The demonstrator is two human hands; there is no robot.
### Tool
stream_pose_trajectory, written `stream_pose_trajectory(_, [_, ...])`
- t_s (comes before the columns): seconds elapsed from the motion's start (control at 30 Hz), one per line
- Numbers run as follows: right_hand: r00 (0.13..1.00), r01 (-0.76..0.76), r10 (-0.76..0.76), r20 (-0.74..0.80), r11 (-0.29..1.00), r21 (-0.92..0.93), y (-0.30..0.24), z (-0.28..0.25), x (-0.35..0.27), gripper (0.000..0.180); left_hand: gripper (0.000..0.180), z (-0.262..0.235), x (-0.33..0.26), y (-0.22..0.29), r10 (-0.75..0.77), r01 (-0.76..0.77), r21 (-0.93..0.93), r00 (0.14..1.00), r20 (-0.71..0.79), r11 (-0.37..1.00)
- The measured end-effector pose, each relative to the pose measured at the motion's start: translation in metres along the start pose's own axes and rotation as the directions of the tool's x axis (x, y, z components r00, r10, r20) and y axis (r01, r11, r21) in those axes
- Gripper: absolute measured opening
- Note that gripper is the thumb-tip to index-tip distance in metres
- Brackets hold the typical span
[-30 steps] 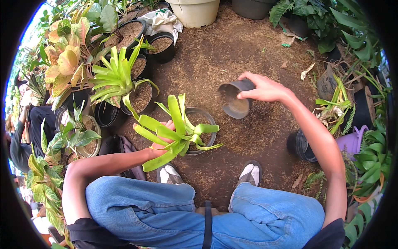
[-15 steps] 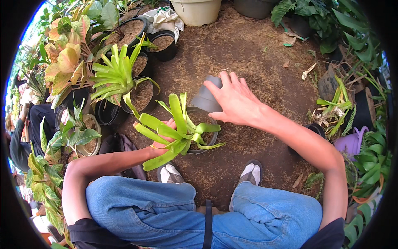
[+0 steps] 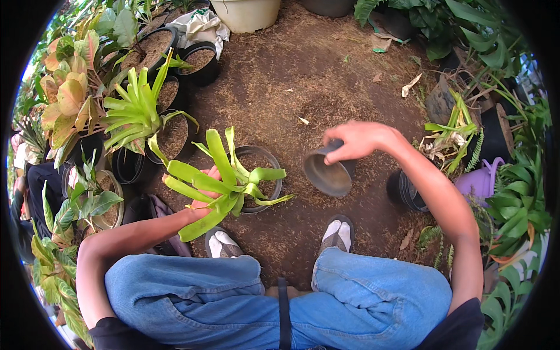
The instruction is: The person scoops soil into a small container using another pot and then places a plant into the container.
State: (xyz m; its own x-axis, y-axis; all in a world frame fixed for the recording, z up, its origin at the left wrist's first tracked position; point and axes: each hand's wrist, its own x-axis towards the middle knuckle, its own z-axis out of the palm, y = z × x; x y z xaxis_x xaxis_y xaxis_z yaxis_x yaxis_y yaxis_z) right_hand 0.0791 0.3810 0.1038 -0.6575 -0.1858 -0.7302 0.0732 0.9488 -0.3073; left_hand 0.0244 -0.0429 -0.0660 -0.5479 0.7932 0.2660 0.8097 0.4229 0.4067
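My left hand is closed around the base of a bright green, strap-leaved bromeliad, and the leaves partly cover the fingers. Just behind the plant a black pot stands on the soil; the leaves hide part of its rim and inside. To the right, my right hand grips a small dark grey pot by its upper side. That pot is tilted, its open mouth turned toward me, with brownish residue on the inner wall.
Potted plants crowd the left, including a second bromeliad and soil-filled black pots. At right are a black pot, a purple pot and leafy plants. A large cream pot stands at the back. A person's dark-clothed leg shows far left.
My right hand has carried the grey pot to the right and toward me, turning its mouth to face me. My left hand keeps its hold on the bromeliad. The whole view has shifted slightly.
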Motion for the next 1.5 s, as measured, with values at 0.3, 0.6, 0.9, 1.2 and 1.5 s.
stream_pose_trajectory(0.3, [0.707,-0.505,0.523,0.477,0.845,-0.178,0.083,0.086,0.028,0.087,0.036,0.0,-0.001,0.003,-0.031,0.032,-0.03,0.999,0.017,0.999])
stream_pose_trajectory(0.6, [0.666,-0.725,0.602,0.442,0.663,0.189,0.127,0.111,0.043,0.092,0.03,0.0,-0.001,0.002,-0.057,0.058,-0.044,0.998,0.021,0.997])
stream_pose_trajectory(0.9, [0.729,-0.684,0.462,0.505,0.482,0.547,0.148,0.11,0.05,0.094,0.023,0.0,-0.005,0.002,-0.088,0.089,-0.061,0.996,0.026,0.994])
stream_pose_trajectory(1.2, [0.852,-0.516,0.26,0.455,0.565,0.644,0.19,0.087,0.021,0.086,0.017,0.001,-0.006,0.004,-0.108,0.111,-0.08,0.994,0.031,0.991])
stream_pose_trajectory(1.5, [0.982,-0.188,0.105,0.159,0.653,0.733,0.103,0.019,0.022,0.063,0.022,-0.007,0.003,0.013,-0.042,0.043,-0.077,0.999,0.013,0.996])
